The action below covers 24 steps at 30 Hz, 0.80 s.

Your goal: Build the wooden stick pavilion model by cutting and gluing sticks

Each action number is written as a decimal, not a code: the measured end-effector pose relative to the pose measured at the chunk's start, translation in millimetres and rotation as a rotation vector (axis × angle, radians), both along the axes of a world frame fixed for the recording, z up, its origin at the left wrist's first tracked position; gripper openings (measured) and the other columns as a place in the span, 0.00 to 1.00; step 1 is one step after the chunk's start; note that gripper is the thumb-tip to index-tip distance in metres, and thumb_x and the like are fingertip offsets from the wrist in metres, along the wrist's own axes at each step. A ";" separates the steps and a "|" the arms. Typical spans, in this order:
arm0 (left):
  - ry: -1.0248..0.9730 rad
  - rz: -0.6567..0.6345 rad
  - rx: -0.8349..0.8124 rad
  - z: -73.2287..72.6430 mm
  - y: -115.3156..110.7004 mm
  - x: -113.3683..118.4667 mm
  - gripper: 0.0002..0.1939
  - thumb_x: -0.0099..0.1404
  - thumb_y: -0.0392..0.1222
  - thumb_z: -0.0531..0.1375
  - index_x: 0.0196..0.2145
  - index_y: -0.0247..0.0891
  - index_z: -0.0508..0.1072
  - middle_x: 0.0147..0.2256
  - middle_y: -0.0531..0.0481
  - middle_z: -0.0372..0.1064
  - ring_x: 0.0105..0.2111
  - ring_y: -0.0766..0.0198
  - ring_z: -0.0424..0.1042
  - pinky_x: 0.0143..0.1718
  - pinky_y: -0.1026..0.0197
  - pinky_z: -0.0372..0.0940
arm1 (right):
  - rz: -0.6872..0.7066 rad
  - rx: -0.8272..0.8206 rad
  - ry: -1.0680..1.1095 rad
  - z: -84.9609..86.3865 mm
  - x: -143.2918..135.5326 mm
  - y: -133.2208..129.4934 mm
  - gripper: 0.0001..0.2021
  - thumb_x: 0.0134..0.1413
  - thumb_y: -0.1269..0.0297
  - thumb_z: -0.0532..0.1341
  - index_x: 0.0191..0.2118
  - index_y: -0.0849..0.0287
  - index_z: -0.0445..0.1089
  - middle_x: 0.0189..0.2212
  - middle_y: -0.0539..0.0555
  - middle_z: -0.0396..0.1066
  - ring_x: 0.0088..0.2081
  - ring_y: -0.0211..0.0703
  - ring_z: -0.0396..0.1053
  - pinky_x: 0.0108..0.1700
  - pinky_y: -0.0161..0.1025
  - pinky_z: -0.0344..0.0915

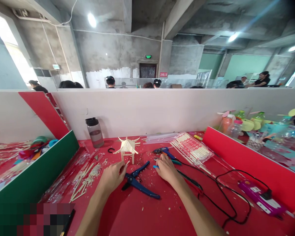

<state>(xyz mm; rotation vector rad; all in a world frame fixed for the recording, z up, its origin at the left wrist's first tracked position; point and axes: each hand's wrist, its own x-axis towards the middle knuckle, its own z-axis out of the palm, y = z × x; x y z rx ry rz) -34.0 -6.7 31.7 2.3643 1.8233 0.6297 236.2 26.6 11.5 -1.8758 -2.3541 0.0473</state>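
My left hand [115, 174] is closed in a pinch, with a short pale wooden stick [127, 162] poking out at the fingertips. Just beyond it stands a small pavilion model [127, 148] built of sticks, with a flared roof. Blue-handled cutters [142, 186] lie on the table between my hands. My right hand [166, 167] curls down over tools, its fingers around something mostly hidden; a blue tip [156, 167] shows under them. A blue glue gun [165, 150] lies right behind that hand, its nozzle pointing left.
Loose stick offcuts [85, 183] lie at left by a green divider [39, 167]. A water bottle [94, 132] stands near the white partition [137, 111]. Bundled sticks [191, 149] lie back right. Black cable [233, 209] loops toward a purple power strip [260, 198] beside a red divider [255, 164].
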 end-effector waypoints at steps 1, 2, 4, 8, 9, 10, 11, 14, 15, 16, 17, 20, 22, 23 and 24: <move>0.003 0.000 -0.001 -0.6 0.2 0.2 0.16 0.73 0.45 0.49 0.35 0.40 0.73 0.34 0.46 0.78 0.34 0.58 0.77 0.30 0.64 0.57 | 0.010 0.002 -0.008 -0.4 -0.4 -0.2 0.11 0.61 0.67 0.59 0.46 0.63 0.74 0.54 0.68 0.65 0.57 0.60 0.61 0.54 0.48 0.59; 0.006 0.002 -0.001 -1.4 0.5 0.3 0.16 0.73 0.45 0.49 0.35 0.40 0.73 0.34 0.46 0.78 0.34 0.58 0.77 0.30 0.64 0.57 | 0.018 0.011 -0.021 -0.7 -0.7 -0.7 0.11 0.61 0.67 0.58 0.47 0.64 0.73 0.55 0.68 0.64 0.58 0.60 0.60 0.55 0.49 0.59; 0.010 0.003 0.002 -2.8 1.2 0.3 0.15 0.73 0.45 0.49 0.34 0.40 0.72 0.33 0.47 0.78 0.33 0.58 0.77 0.30 0.63 0.56 | 0.050 0.037 -0.055 -0.7 -0.8 -2.5 0.12 0.61 0.70 0.57 0.48 0.65 0.72 0.56 0.69 0.63 0.58 0.61 0.59 0.55 0.50 0.58; 0.005 -0.009 0.017 -4.8 2.9 -0.6 0.15 0.72 0.45 0.49 0.34 0.40 0.72 0.33 0.47 0.78 0.32 0.59 0.76 0.30 0.63 0.55 | 0.140 0.071 -0.080 2.7 -1.5 -8.7 0.11 0.60 0.74 0.56 0.46 0.66 0.72 0.53 0.68 0.66 0.55 0.60 0.61 0.53 0.51 0.57; 0.003 -0.011 0.020 -5.1 3.2 -1.1 0.15 0.72 0.45 0.49 0.34 0.40 0.72 0.32 0.47 0.78 0.32 0.59 0.76 0.29 0.63 0.55 | 0.166 0.080 -0.059 4.2 -2.4 -10.2 0.09 0.60 0.75 0.56 0.44 0.65 0.72 0.51 0.67 0.67 0.54 0.59 0.63 0.53 0.51 0.57; -0.001 -0.011 0.024 -5.3 3.4 -1.5 0.15 0.72 0.45 0.49 0.34 0.40 0.72 0.32 0.47 0.77 0.32 0.59 0.76 0.29 0.63 0.55 | 0.186 0.094 -0.018 5.8 -3.7 -11.3 0.08 0.61 0.74 0.56 0.43 0.64 0.71 0.50 0.66 0.68 0.52 0.58 0.64 0.52 0.50 0.58; -0.004 -0.012 0.027 -5.4 3.4 -2.0 0.15 0.72 0.45 0.49 0.33 0.40 0.72 0.32 0.47 0.77 0.31 0.59 0.76 0.29 0.63 0.54 | 0.197 0.112 0.045 7.4 -5.3 -11.9 0.08 0.62 0.74 0.55 0.42 0.62 0.70 0.48 0.64 0.69 0.51 0.56 0.65 0.51 0.50 0.58; -0.006 -0.011 0.025 -5.2 2.6 -2.8 0.15 0.72 0.45 0.49 0.33 0.40 0.72 0.31 0.48 0.77 0.31 0.59 0.76 0.28 0.63 0.54 | 0.197 0.125 0.391 11.3 -9.9 -8.8 0.07 0.67 0.71 0.50 0.42 0.59 0.65 0.42 0.60 0.72 0.45 0.50 0.69 0.49 0.47 0.60; -0.004 -0.010 0.023 -4.9 2.2 -2.8 0.15 0.72 0.45 0.49 0.33 0.40 0.72 0.31 0.48 0.77 0.31 0.59 0.76 0.28 0.63 0.53 | 0.199 0.107 0.547 12.1 -10.7 -6.3 0.07 0.68 0.69 0.48 0.43 0.58 0.63 0.39 0.58 0.73 0.42 0.48 0.70 0.48 0.45 0.61; -0.001 -0.011 0.020 -4.5 1.8 -2.6 0.15 0.72 0.45 0.49 0.33 0.40 0.71 0.30 0.48 0.77 0.30 0.59 0.76 0.28 0.63 0.53 | 0.210 0.084 0.705 12.6 -10.9 -3.4 0.07 0.69 0.66 0.47 0.43 0.57 0.61 0.37 0.56 0.74 0.40 0.46 0.71 0.47 0.44 0.63; 0.001 -0.012 0.017 -4.1 1.5 -2.3 0.15 0.72 0.45 0.49 0.33 0.40 0.71 0.30 0.48 0.77 0.30 0.59 0.76 0.28 0.63 0.53 | 0.227 0.062 0.853 12.6 -10.4 -0.4 0.07 0.70 0.63 0.46 0.42 0.56 0.59 0.35 0.54 0.74 0.38 0.45 0.72 0.46 0.44 0.64; 0.006 -0.019 0.010 -2.7 1.3 -1.2 0.15 0.72 0.45 0.49 0.33 0.40 0.71 0.31 0.48 0.77 0.31 0.59 0.76 0.29 0.63 0.53 | 0.275 0.025 1.174 9.9 -6.9 7.6 0.11 0.70 0.55 0.45 0.42 0.54 0.57 0.34 0.54 0.74 0.37 0.44 0.73 0.43 0.42 0.68; 0.007 -0.020 0.011 -2.2 1.6 -0.8 0.15 0.72 0.45 0.49 0.33 0.40 0.71 0.32 0.47 0.77 0.32 0.59 0.76 0.29 0.63 0.53 | 0.304 -0.012 1.241 5.6 -5.1 10.7 0.12 0.69 0.52 0.46 0.42 0.54 0.57 0.36 0.55 0.75 0.37 0.44 0.73 0.39 0.41 0.69; 0.008 -0.020 0.012 -2.1 1.9 -0.8 0.15 0.72 0.45 0.49 0.33 0.40 0.71 0.32 0.47 0.77 0.32 0.58 0.76 0.29 0.63 0.53 | 0.321 -0.047 1.227 2.8 -4.8 11.6 0.12 0.69 0.52 0.47 0.42 0.54 0.56 0.36 0.55 0.75 0.36 0.44 0.73 0.38 0.41 0.70; 0.010 -0.019 0.014 -2.1 2.1 -0.9 0.15 0.72 0.45 0.49 0.33 0.40 0.71 0.32 0.47 0.77 0.32 0.58 0.76 0.29 0.63 0.53 | 0.337 -0.087 1.189 -0.4 -5.1 12.0 0.11 0.68 0.52 0.47 0.42 0.54 0.56 0.37 0.55 0.75 0.35 0.43 0.73 0.37 0.41 0.70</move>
